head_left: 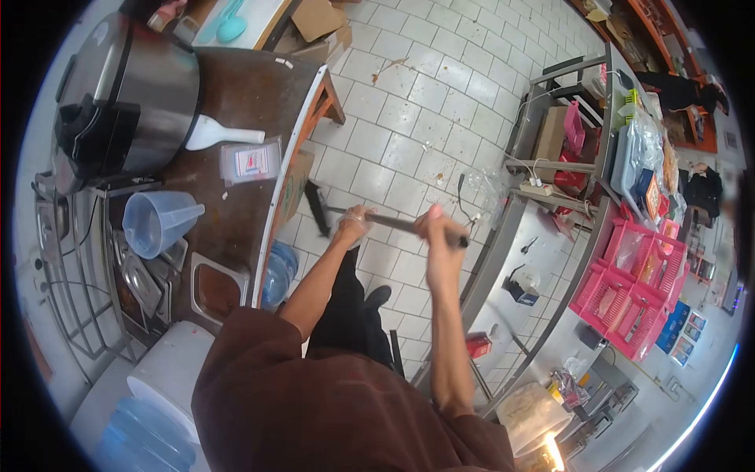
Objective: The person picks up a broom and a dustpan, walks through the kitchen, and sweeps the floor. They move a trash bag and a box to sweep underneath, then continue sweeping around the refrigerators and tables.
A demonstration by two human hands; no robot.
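My left hand [353, 223] is wrapped round the lower part of a dark pole [397, 223], with something like a clear plastic glove over it. Near the pole's upper end, my right hand [442, 236] grips it with the thumb lying along the top. The pole runs to a dark broom-like head [317, 208], blurred, close to the floor beside the brown table. Scraps of debris [388, 69] lie on the white tiled floor [409, 149].
At the left, a brown table [228, 204] holds a large cooker [149, 102], a white paddle [224, 134] and a clear jug [160, 223]. A metal shelf [503, 236] and pink baskets [629, 291] stand at the right. Cardboard boxes [314, 23] and two people are farther off.
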